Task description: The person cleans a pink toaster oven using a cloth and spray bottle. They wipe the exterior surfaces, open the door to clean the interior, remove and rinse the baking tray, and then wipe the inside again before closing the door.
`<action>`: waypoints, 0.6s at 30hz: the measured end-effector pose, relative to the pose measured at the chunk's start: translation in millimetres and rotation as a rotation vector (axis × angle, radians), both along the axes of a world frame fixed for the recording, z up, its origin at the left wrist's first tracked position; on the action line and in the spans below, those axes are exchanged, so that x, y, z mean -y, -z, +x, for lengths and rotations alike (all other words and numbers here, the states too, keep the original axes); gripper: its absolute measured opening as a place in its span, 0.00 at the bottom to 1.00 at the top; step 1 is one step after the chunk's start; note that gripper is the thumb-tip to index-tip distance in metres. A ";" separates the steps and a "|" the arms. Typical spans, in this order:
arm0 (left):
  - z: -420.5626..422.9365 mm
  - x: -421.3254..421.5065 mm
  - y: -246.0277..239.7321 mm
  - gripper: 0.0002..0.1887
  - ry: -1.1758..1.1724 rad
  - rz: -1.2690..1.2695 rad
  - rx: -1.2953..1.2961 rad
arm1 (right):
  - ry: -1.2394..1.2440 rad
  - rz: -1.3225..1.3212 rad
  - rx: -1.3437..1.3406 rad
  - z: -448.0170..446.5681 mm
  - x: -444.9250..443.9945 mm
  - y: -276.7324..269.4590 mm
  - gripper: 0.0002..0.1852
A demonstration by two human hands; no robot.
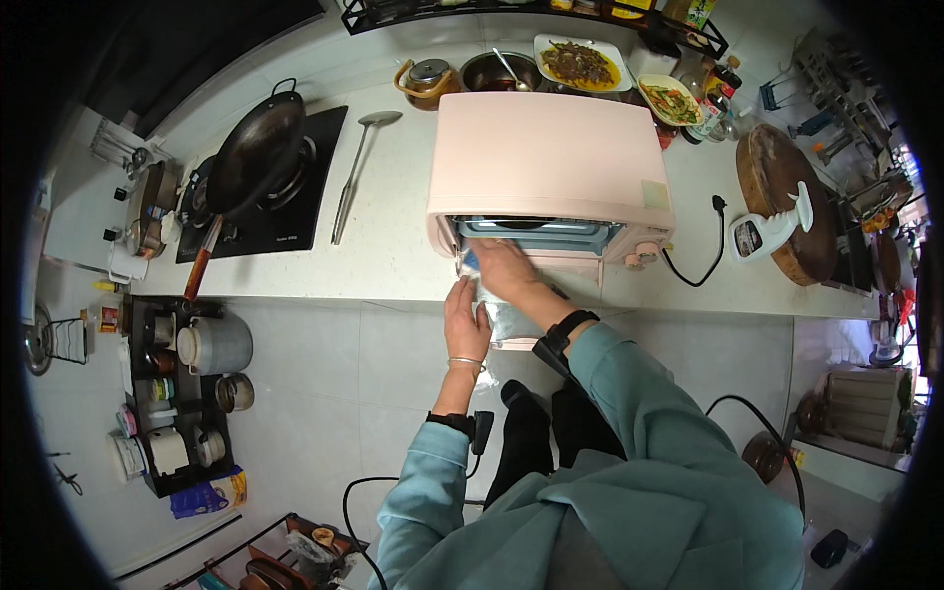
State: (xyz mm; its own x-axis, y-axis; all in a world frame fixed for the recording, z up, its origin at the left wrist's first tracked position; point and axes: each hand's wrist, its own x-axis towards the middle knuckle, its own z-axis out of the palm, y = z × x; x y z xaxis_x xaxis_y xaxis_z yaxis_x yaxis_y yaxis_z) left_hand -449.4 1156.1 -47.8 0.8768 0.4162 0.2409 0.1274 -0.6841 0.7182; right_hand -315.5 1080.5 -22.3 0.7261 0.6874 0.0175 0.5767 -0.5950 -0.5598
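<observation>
A pink toaster oven [546, 155] stands on the counter in front of me, its glass door [512, 321] folded down past the counter edge. My right hand [504, 271] is at the left side of the oven mouth, palm down. Under its fingers shows a small blue cloth or sponge [470, 259], mostly covered by the hand. My left hand [467, 318] lies just below, fingertips at the door's left edge near the hinge, thumb apart and nothing visible in it. Inside the oven, a rack and a bluish-looking tray or floor [546, 234] are partly visible.
Left of the oven lie a metal spatula [354, 177] and a wok [258, 158] on a gas hob [295, 228]. To the right are the power plug [718, 203], a spray bottle [767, 230] and a round wooden chopping board [782, 177]. Filled dishes [618, 87] stand behind.
</observation>
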 end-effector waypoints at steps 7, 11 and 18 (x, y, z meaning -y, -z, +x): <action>3.9 1.6 -12.0 0.13 -0.069 0.043 -0.017 | -0.381 0.279 0.155 -30.0 75.9 32.1 0.19; 33.0 26.5 -23.3 0.09 -0.088 -0.465 0.068 | -0.175 0.291 -0.037 -42.5 144.3 15.3 0.16; 127.3 47.3 -13.7 0.05 -0.199 -1.853 0.145 | -0.051 0.363 0.028 -49.9 167.6 8.0 0.14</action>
State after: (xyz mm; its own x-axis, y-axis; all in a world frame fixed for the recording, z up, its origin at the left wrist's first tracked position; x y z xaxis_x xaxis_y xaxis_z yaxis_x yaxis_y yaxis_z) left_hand -322.1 1108.8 -34.2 0.8055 0.2831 -0.5207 -0.0252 0.8941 0.4471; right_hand -365.4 912.9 -30.3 0.6871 0.6677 0.2866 0.6187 -0.3307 -0.7127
